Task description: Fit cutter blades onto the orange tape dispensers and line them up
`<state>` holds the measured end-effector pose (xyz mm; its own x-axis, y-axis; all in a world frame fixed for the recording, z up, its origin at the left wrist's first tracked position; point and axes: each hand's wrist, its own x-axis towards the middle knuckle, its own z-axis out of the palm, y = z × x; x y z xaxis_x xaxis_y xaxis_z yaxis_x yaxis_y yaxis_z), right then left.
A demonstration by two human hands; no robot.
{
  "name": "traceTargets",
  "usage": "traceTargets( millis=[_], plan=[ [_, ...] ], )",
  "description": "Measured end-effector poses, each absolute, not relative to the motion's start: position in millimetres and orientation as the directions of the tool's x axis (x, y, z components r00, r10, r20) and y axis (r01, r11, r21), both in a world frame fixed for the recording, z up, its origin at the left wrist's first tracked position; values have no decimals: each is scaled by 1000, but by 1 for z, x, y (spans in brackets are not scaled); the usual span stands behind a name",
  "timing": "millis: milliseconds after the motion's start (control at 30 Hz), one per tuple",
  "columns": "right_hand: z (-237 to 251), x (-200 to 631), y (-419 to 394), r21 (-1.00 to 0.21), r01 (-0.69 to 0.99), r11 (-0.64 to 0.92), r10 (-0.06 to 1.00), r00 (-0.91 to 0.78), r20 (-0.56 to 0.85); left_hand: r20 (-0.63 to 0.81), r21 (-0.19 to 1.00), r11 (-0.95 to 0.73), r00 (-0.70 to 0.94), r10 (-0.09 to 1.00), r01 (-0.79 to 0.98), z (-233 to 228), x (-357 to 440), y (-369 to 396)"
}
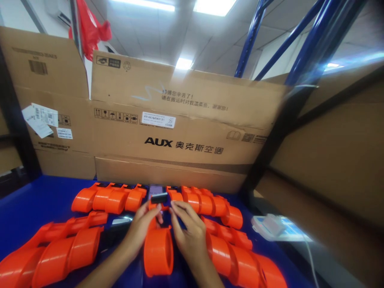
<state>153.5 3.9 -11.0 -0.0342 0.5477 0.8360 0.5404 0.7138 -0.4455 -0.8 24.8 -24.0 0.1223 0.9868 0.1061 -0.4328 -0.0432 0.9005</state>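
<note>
A tall brown cardboard box wall [186, 132] stands behind my blue tabletop [36, 204]. Rows of orange plastic tape dispensers [109, 198] lie around my hands. One upright orange plastic dispenser [158, 250] sits between my wrists. My left hand [141, 226] and right hand [187, 230] both pinch its small black blade piece [159, 198] at the top.

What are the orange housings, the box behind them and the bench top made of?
Orange housings: likely moulded plastic, glossy, with light glints along the curves. AUX box: brown corrugated cardboard, matte, with printed text and stuck-on labels. Bench top: smooth blue surface, slightly shiny; material unclear.
</note>
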Motion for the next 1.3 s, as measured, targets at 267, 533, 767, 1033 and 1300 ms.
traceTargets(
  millis=[267,533,767,1033,1300],
  plan=[
    [-4,152,-2,-543,499,675,620,15,784,64,885,10,142,988,-465,-22,-2,23],
    [1,161,4,-933,-83,349,936,-16,351,32,832,170,353,935,-528,-13,4,11],
    [5,159,0,-950,-122,286,948,-112,299,119,839,141,430,895,-525,-5,5,-4],
    [1,147,2,-920,-71,384,919,-70,389,52,908,80,299,953,-411,-10,1,4],
    [-2,148,7,-915,45,402,915,-53,399,72,890,62,272,960,-451,-6,-3,6]
  ],
)
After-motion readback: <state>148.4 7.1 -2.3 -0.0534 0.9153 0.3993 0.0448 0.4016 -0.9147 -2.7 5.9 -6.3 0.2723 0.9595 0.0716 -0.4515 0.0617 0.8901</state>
